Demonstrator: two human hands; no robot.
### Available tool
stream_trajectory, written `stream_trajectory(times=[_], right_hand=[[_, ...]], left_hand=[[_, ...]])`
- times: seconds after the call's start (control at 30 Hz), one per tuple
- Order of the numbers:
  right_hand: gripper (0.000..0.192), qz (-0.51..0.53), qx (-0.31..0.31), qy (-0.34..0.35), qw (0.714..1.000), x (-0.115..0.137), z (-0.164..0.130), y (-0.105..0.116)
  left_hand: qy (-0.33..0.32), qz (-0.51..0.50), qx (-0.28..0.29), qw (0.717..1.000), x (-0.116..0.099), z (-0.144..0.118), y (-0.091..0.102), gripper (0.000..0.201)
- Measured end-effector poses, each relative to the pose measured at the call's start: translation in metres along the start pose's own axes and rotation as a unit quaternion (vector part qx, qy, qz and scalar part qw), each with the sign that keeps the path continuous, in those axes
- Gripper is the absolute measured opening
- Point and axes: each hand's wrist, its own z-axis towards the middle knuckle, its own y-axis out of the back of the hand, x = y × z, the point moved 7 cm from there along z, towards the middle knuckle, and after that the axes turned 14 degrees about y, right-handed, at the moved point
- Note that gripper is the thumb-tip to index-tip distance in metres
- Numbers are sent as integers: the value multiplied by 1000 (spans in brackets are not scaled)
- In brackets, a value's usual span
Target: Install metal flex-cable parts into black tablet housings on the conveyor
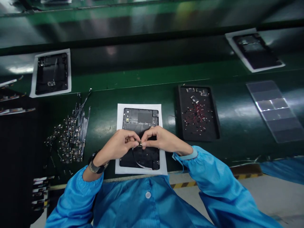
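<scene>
Left hand (118, 145) and right hand (161, 138) pinch a small dark electronic part (139, 143) between fingertips, above a flat, matte-black, rectangular device shell (149, 155) on a white sheet (120, 122).

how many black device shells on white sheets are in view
3: the near shell at centre, the left shell at upper left, the right shell at upper right; no others show.

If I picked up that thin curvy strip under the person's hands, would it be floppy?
Probably floppy: the strip bends in a smooth curve over the black case. It's likely light, since it looks so thin. It might crease if squeezed, being so narrow.
</scene>
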Motion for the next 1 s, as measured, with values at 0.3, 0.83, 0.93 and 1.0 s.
stream_trajectory(times=[0.3, 0.83, 0.93, 1.0], right_hand=[[16, 20, 1, 18, 1000, -1, 1, -2], [22, -148, -146, 13, 978, 19, -36, 50], [25, -174, -119, 8, 978, 11, -50, 31], [23, -207, -110, 14, 972, 6, -58, 13]], left_hand=[[23, -15, 5, 1000, 2, -2, 0, 11], [-63, -178, -111, 976, -3, -24, 57, 19], [-75, -224, -131, 963, -2, -28, 64, 26], [-80, -245, -133, 957, -1, -29, 65, 29]])
